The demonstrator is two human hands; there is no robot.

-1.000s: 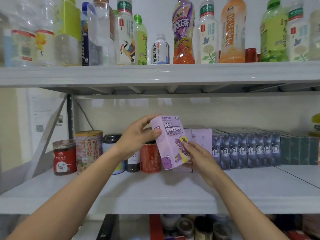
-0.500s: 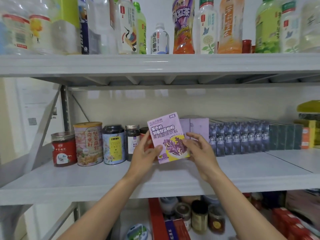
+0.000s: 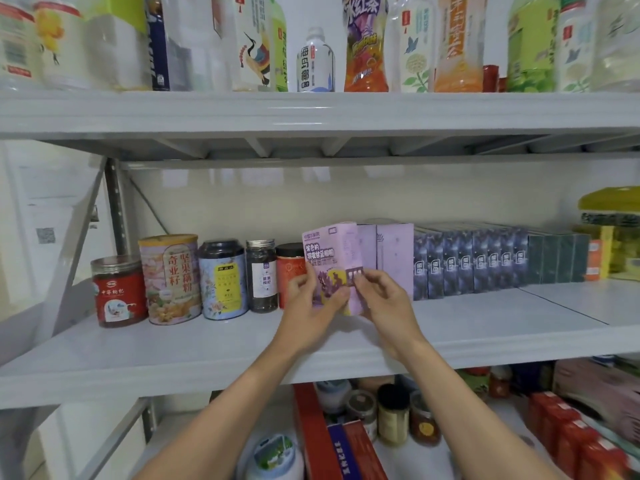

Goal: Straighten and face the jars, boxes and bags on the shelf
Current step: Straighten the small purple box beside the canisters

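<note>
A pink-purple box (image 3: 330, 259) with Chinese print stands upright at the middle of the white shelf (image 3: 207, 348), turned so its front and right side both show. My left hand (image 3: 310, 306) grips its lower left edge. My right hand (image 3: 382, 301) pinches its lower right corner. More pale purple boxes (image 3: 394, 252) stand right behind it, then a row of dark purple boxes (image 3: 471, 263) and dark green boxes (image 3: 557, 258). Left of the held box stand several jars: an orange jar (image 3: 289, 268), a dark jar (image 3: 261, 275), a blue tin (image 3: 223, 278), a tall pink tin (image 3: 171, 278), a red jar (image 3: 117, 292).
Drink bottles (image 3: 363, 43) line the upper shelf. A yellow-green bag (image 3: 611, 230) sits at the far right of the middle shelf. Red boxes (image 3: 575, 441) and small jars (image 3: 393, 414) fill the lower shelf. The front strip of the middle shelf is bare.
The pink-purple box has gone from tilted and lifted to upright and lower, close against the row of purple boxes. Both hands have slid down to its lower part. The camera has tilted down.
</note>
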